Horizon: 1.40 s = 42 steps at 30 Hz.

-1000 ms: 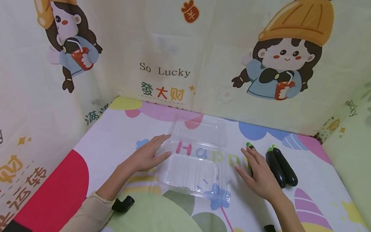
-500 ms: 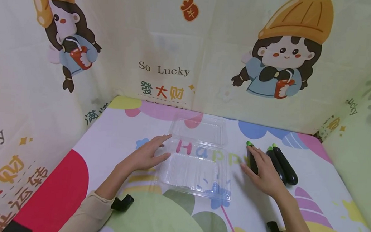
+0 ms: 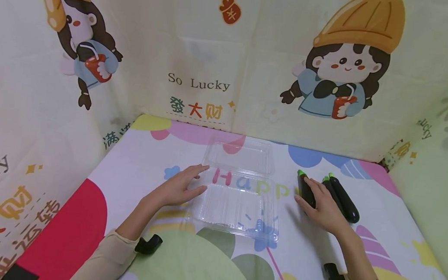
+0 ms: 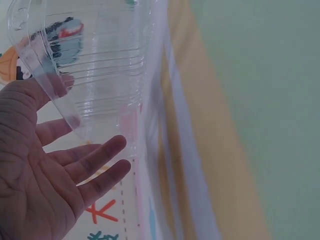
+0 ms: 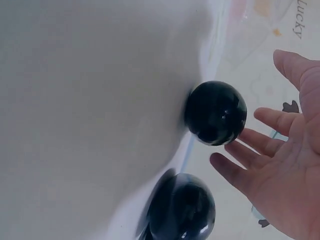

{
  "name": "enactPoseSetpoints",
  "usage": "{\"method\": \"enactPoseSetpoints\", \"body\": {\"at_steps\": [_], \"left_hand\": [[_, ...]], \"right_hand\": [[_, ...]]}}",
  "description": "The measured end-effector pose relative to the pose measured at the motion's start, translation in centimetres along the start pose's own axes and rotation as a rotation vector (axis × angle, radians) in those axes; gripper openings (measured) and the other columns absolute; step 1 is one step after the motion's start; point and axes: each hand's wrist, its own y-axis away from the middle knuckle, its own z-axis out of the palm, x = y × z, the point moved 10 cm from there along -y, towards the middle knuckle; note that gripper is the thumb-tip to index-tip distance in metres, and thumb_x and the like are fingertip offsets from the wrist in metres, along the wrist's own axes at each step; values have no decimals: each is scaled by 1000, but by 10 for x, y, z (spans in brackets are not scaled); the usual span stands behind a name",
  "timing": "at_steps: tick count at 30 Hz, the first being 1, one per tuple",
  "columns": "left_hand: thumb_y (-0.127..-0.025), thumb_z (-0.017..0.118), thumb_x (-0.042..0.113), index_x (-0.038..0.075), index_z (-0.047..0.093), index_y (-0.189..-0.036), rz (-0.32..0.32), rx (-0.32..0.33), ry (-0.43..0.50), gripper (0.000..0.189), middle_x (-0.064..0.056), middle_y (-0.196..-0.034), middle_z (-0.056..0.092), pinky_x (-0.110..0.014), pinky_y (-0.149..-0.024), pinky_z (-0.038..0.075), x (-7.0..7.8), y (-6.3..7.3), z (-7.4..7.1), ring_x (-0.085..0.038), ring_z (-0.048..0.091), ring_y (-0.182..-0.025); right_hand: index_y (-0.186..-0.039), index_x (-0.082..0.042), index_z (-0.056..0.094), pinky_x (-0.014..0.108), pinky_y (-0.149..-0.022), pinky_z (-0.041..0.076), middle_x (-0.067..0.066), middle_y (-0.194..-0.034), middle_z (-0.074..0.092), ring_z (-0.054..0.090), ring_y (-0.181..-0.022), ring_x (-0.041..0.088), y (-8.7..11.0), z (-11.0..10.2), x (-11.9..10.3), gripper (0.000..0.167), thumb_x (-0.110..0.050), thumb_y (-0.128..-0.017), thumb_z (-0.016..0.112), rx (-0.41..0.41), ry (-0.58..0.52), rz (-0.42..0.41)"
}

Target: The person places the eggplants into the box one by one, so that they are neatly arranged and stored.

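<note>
An open clear plastic clamshell box lies mid-table, its lid folded back toward the rear wall. My left hand hovers at the box's left rim with fingers spread; in the left wrist view its thumb and index finger overlap the clear wall. My right hand is over the nearest dark eggplant with a green stem end, fingers extended. In the right wrist view the rounded end of that eggplant sits beside the spread fingers, thumb raised away from it.
Two more eggplants lie side by side just right of my right hand. A patterned cloth covers the table. Printed curtains enclose the back and both sides.
My right hand has shifted right and slightly lower over the nearest eggplant, showing more of it. My left hand and the box stay about where they were.
</note>
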Motion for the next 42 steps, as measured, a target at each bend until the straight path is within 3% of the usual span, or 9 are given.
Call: {"method": "enactPoseSetpoints", "body": {"at_steps": [6,12,34,42], "left_hand": [[-102,62,33,10,39,-158,-13,-19,-4,65,-13,-158,43,-53,-105,50,-3,-1,4,-31,59,-127],[-102,62,34,11,39,-158,-24,-27,-4,65,-13,-157,44,-52,-106,49,-4,1,5,-30,60,-127],[-101,64,32,5,39,-157,2,-43,12,67,-15,-156,45,-51,-106,50,-1,2,5,-31,60,-126],[-101,65,31,7,36,-158,13,-37,8,68,-18,-162,34,-53,-108,48,1,1,5,-31,60,-127]], "right_hand": [[-154,7,35,71,-108,34,37,-152,33,36,-138,56,1,2,6,73,-36,-102,63,-53,0,41],[-151,12,38,72,-106,36,41,-152,31,37,-135,60,0,3,8,68,-30,-103,62,-63,4,43],[-151,4,42,72,-104,39,39,-147,39,42,-132,58,1,7,9,61,-21,-101,66,-79,13,67],[-150,3,44,73,-103,39,40,-147,39,44,-130,59,4,5,5,60,-19,-99,67,-66,25,66]]}}
